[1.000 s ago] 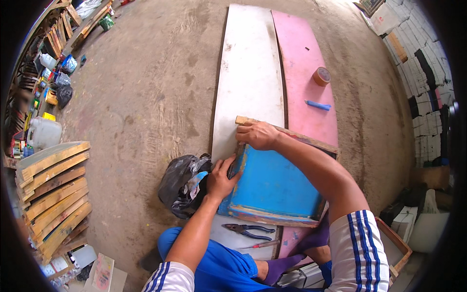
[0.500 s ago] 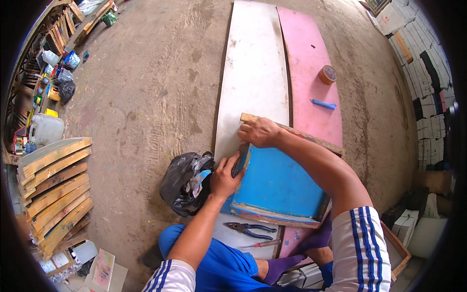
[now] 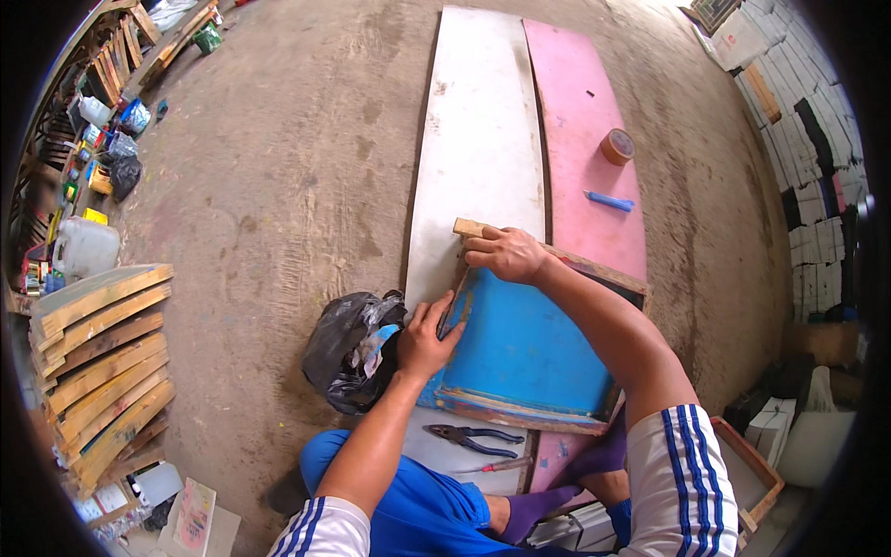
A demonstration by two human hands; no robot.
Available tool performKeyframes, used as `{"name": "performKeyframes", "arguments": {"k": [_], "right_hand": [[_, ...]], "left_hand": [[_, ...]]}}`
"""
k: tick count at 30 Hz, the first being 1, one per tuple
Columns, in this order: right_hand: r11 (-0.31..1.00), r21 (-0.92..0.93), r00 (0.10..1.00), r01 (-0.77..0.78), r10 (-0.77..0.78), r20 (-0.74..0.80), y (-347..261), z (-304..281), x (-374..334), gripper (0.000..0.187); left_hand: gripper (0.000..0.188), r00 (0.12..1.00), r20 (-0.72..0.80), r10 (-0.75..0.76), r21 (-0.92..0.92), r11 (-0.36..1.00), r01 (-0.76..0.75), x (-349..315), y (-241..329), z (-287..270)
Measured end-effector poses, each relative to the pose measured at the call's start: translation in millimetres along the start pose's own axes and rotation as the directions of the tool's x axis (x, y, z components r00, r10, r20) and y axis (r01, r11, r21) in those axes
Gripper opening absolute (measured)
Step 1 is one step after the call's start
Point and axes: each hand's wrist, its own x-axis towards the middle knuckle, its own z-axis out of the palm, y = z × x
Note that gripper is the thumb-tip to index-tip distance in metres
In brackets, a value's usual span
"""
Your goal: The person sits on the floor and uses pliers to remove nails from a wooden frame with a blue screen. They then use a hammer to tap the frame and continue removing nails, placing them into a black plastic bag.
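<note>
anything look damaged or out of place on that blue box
The blue box shows worn, chipped paint along its near edge, with bare wood and reddish patches. The left hand and right hand hold its left side. Pliers lie loose on the white board just beside it.

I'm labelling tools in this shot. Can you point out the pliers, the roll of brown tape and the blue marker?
pliers (image 3: pixel 475 438), head view, on the crossed handles near the pivot.
roll of brown tape (image 3: pixel 617 146), head view, on its top face.
blue marker (image 3: pixel 610 200), head view, on the middle of its barrel.
</note>
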Motion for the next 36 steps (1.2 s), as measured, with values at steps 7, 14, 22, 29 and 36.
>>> {"name": "performKeyframes", "arguments": {"k": [7,14,22,29,36], "right_hand": [[0.989,0.078,0.992,-0.126,0.125,0.017,-5,16,9,0.017],[0.969,0.140,0.949,-0.202,0.229,-0.219,-26,24,-8,0.016],[0.210,0.314,0.278,-0.926,0.942,0.188,-81,-28,43,0.062],[0.095,0.377,0.178,-0.921,0.965,0.191,-71,8,50,0.058],[0.134,0.652,0.331,-0.746,0.925,0.188,-53,36,27,0.048]], "left_hand": [[0.057,1.000,0.001,-0.006,0.016,1.000,0.006,1,1,-1],[0.057,1.000,-0.021,-0.021,0.027,0.999,0.022,-2,1,1],[0.059,1.000,-0.006,-0.026,0.022,0.999,0.027,-5,-7,1],[0.062,1.000,0.021,-0.020,0.027,0.999,0.020,-4,-7,3],[0.062,1.000,0.015,-0.020,0.017,1.000,0.020,-5,-7,2]]}}
